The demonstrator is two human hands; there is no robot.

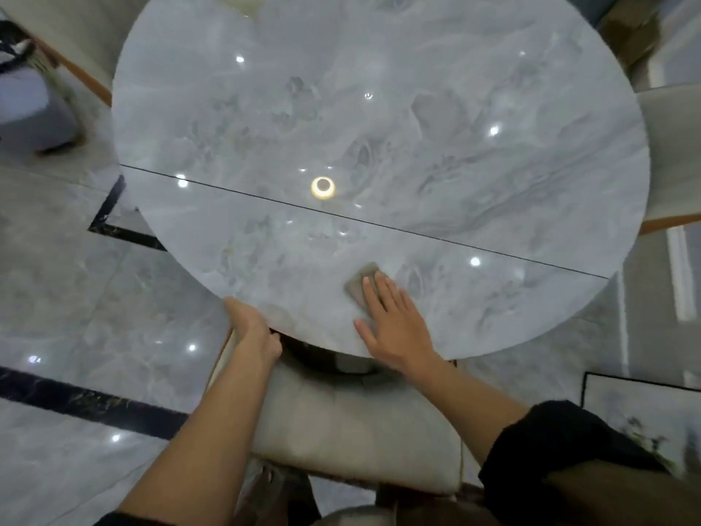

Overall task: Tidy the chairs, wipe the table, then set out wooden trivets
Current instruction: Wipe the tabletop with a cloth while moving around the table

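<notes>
A round grey marble table (379,127) fills the upper view, glossy, with a thin dark seam running across it. My right hand (394,317) lies flat, fingers spread, pressing a small grey-brown cloth (362,280) on the tabletop near the front edge. My left hand (252,328) grips the table's front rim, fingers curled under it. A beige padded chair (341,423) stands tucked under the table directly below me. No wooden trivets are in view.
A second beige chair with a wooden frame (671,157) stands at the table's right, and another (72,47) at the upper left. A grey stool or bin (34,108) sits far left. A framed picture (641,411) leans at lower right on the glossy tiled floor.
</notes>
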